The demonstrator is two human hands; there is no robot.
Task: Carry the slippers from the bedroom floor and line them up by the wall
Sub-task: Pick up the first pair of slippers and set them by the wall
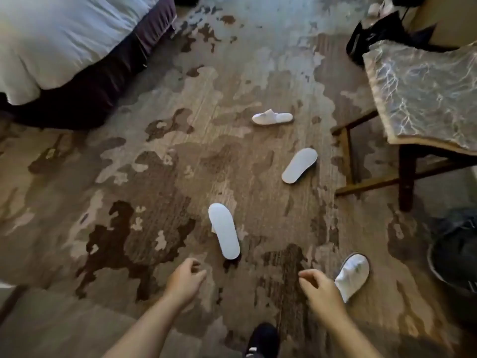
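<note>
Head view: four slippers [224, 230] scattered on carpet [129, 177], none picked up. Left hand [185, 279] and right hand [318, 286] empty, fingers loosely curled. Step: first pickup. Next, probably: stoop, grab the nearest ones.

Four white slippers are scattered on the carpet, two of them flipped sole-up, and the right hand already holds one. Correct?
Not quite. The head view shows the right hand empty, beside the nearest slipper but not gripping it. Four slippers on the carpet, two sole-up, is right.
</note>
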